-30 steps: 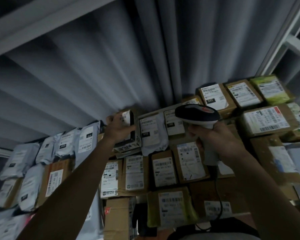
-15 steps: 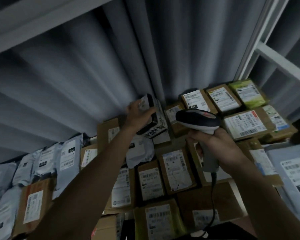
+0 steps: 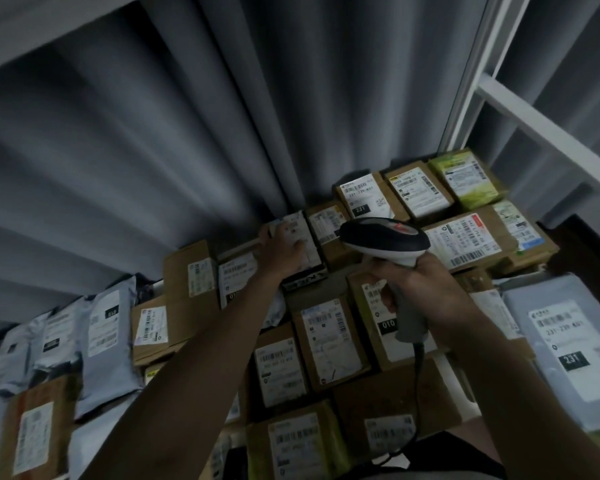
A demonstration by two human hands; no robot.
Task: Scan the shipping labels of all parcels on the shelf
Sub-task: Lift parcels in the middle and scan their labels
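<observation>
Many labelled parcels lie packed side by side on the shelf, cardboard boxes in the middle and right, grey poly bags (image 3: 104, 327) at the left. My left hand (image 3: 280, 250) rests on top of a small dark box (image 3: 305, 251) with a white label near the back of the shelf, fingers spread over it. My right hand (image 3: 417, 289) grips the grey handle of a barcode scanner (image 3: 383, 241), whose black head points toward that box. The scanner's cable hangs down below my wrist.
A grey corrugated wall rises behind the parcels. A white shelf upright and crossbar (image 3: 520, 109) stand at the right. A large grey bag marked 231 (image 3: 565, 341) lies at the right edge, and a green parcel (image 3: 468, 178) sits at the back right.
The view has swung left to right along the shelf. My left hand, which held the small dark box raised, has lowered it onto the parcels. The scanner stays beside it.
</observation>
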